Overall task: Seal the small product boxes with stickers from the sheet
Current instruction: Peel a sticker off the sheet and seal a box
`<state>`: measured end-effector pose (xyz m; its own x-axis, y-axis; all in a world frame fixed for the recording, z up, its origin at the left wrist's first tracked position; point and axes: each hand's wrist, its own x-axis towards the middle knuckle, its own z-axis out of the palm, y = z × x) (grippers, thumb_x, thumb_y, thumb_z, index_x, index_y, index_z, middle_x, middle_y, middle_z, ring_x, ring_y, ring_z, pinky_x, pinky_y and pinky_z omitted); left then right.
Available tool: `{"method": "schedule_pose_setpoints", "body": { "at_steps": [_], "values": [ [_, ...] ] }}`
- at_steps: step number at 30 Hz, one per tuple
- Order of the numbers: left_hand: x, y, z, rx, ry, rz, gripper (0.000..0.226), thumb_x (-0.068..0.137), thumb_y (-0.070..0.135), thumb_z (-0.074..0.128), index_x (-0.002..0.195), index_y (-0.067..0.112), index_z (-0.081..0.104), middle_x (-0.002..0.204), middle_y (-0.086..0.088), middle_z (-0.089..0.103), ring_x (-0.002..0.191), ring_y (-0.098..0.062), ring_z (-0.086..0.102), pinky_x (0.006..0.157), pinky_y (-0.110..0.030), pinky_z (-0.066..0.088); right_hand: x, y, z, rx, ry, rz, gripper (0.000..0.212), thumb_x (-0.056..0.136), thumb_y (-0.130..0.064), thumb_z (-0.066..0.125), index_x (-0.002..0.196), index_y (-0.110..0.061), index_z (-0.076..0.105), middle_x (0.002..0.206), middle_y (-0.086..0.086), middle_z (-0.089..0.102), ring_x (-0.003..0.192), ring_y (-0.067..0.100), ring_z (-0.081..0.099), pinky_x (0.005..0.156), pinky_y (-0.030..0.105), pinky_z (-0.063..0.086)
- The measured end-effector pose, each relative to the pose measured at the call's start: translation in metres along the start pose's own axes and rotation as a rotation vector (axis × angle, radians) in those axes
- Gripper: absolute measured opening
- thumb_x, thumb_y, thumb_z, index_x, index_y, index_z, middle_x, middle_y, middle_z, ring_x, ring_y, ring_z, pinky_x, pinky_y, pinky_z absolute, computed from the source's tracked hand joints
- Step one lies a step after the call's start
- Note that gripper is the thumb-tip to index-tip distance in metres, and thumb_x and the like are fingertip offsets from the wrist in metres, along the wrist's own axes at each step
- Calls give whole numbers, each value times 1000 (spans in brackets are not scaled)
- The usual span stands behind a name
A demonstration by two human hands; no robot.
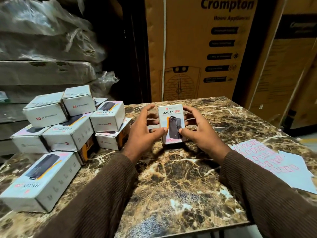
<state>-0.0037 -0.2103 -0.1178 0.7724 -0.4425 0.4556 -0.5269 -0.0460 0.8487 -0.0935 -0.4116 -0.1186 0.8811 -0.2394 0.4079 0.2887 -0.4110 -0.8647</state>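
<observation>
A small white product box (171, 115) marked HALLEY 20K stands on end on the marble table (180, 177), its printed front facing me. My left hand (145, 129) is at its left side, thumb tip on the front, fingers curled round behind. My right hand (200, 129) mirrors it on the right, thumb on the front near the lower edge. The sticker sheet (267, 158), pale with rows of red-outlined stickers, lies flat at the table's right.
A heap of several similar white boxes (68, 127) fills the table's left side, one lying nearest me (41, 181). Large brown cartons (197, 48) stand behind the table. Plastic-wrapped stock (44, 48) is stacked at the far left.
</observation>
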Motion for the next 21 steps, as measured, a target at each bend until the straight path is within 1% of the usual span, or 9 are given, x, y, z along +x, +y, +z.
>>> {"method": "schedule_pose_setpoints", "body": {
  "at_steps": [3, 5, 6, 8, 10, 13, 15, 18, 21],
  "values": [
    [-2, 3, 0, 22, -27, 49, 81, 88, 11, 82, 150, 45, 45, 131, 3, 61, 116, -7, 64, 91, -30, 61, -3, -2, 0, -37, -5, -17, 81, 91, 2, 71, 153, -41, 41, 129, 5, 55, 115, 21, 60, 76, 34, 65],
    [-4, 7, 1, 83, -28, 99, 73, 88, 9, 79, 145, 45, 51, 130, 2, 58, 116, -7, 62, 92, -34, 62, -6, -5, -1, -106, 12, -53, 79, 93, -8, 73, 151, -50, 40, 135, -1, 54, 117, 16, 59, 84, 33, 60],
    [-6, 9, 1, 113, -19, 126, 67, 89, 9, 78, 142, 43, 54, 130, 2, 57, 116, -9, 62, 92, -37, 63, -8, -7, -1, -139, 28, -87, 71, 95, -14, 72, 149, -52, 43, 135, -4, 54, 119, 13, 58, 88, 33, 57],
    [-8, 11, 3, 152, 8, 167, 53, 92, 12, 75, 135, 39, 59, 129, 3, 57, 116, -11, 62, 89, -41, 64, -10, -11, -1, -172, 85, -136, 48, 100, -25, 68, 140, -48, 55, 130, -6, 54, 118, 9, 56, 92, 35, 57],
    [-9, 15, 5, 204, 40, 197, 39, 95, 19, 72, 129, 35, 63, 128, 6, 56, 116, -7, 61, 88, -40, 65, -10, -14, -2, -165, 130, -146, 31, 102, -29, 66, 131, -41, 65, 124, -3, 53, 114, 5, 55, 92, 33, 60],
    [-10, 20, 7, 292, 116, 269, 24, 98, 29, 69, 123, 30, 69, 123, 9, 57, 113, -4, 60, 86, -40, 64, -9, -15, -3, -170, 151, -190, 24, 101, -28, 67, 124, -34, 71, 122, -6, 53, 112, 3, 56, 88, 38, 64],
    [-11, 22, 8, 312, 164, 306, 21, 98, 26, 71, 119, 28, 73, 118, 9, 59, 108, -4, 62, 81, -36, 64, -9, -16, -4, -181, 156, -225, 23, 100, -28, 69, 122, -33, 73, 119, -7, 54, 110, 5, 56, 83, 40, 65],
    [-13, 24, 8, 324, 202, 330, 20, 97, 23, 73, 116, 24, 75, 115, 8, 61, 106, -5, 64, 78, -36, 65, -9, -17, -4, -168, 183, -247, 19, 100, -26, 69, 118, -30, 75, 115, -8, 54, 107, 3, 57, 78, 36, 65],
    [-13, 25, 9, 325, 241, 331, 18, 95, 20, 75, 113, 22, 76, 114, 7, 64, 106, -6, 65, 77, -37, 64, -7, -19, -4, -135, 227, -263, 17, 103, -24, 64, 114, -24, 76, 116, -6, 57, 107, -4, 56, 79, 21, 60]
  ]
}}
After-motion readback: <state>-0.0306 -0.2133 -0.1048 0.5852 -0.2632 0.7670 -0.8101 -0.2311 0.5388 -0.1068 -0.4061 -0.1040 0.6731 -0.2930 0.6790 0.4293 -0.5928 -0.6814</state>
